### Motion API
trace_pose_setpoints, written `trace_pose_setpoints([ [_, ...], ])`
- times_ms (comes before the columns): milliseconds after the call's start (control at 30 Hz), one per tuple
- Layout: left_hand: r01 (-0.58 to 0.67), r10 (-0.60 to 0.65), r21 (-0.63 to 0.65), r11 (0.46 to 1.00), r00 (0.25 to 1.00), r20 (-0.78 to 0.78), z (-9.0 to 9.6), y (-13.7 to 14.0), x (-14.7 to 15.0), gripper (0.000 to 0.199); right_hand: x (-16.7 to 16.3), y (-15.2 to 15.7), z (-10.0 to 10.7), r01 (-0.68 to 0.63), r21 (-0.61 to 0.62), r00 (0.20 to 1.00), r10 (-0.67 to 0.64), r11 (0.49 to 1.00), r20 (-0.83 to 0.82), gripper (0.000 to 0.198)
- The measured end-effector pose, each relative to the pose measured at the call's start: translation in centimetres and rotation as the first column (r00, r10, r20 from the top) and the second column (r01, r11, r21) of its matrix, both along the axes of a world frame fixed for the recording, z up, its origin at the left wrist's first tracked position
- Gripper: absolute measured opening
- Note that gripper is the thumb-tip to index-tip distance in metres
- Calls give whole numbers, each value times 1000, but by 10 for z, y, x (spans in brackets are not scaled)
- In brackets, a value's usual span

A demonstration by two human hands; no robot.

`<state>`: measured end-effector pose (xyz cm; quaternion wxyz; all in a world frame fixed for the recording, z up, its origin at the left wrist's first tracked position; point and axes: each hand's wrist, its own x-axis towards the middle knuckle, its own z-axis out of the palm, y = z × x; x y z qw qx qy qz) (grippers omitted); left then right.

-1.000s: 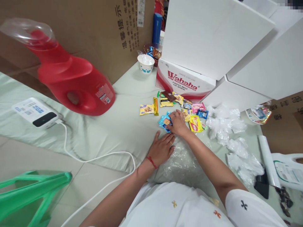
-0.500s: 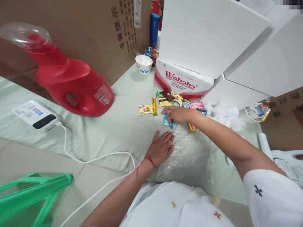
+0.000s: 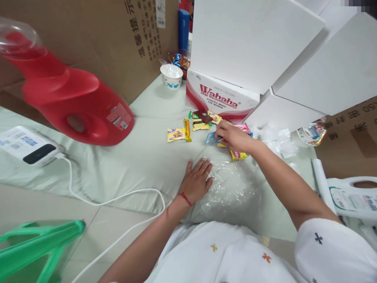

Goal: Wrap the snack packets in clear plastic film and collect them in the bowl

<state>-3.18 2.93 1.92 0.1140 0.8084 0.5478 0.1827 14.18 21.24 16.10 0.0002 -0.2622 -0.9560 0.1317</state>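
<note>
The right hand point(image 3: 232, 135) pinches a blue packet point(image 3: 210, 138) over pale green cloth point(image 3: 147, 157); the left hand point(image 3: 196, 182) lies flat and spread there.
The packet is small, blurred, partly covered by the hand; yellow snack packets point(image 3: 176, 135) lie near, a white-red box point(image 3: 222, 96) stands behind, and farther are a red bottle point(image 3: 76, 96), a brown carton point(image 3: 106, 51) and floor tiles point(image 3: 38, 204).

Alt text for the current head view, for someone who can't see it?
A person's right hand holds a blue packet among small wrapped snacks, while the left hand lies flat on a pale green cloth. A Wahaha carton stands behind the snacks.
</note>
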Motion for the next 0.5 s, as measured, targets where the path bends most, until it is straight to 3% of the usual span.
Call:
trace_pose_setpoints([
  [67,7,-7,-11,1000,1000,2,1,0,0,52,31,-21,16,112,-131,985,-127,985,-115,37],
  [133,10,-10,-17,1000,1000,0,1,0,-1,52,59,-46,21,188,-307,975,-215,933,-55,56],
  [267,14,-15,-26,1000,999,-28,0,1,-1,52,83,-89,-6,155,-524,987,-109,837,118,52],
  [367,21,-22,-28,999,998,-53,-1,1,1,53,77,-108,-39,56,-507,997,-20,860,77,48],
  [500,21,-23,-34,999,998,-65,-2,1,2,53,70,-118,-66,20,-334,999,-2,942,52,64],
])
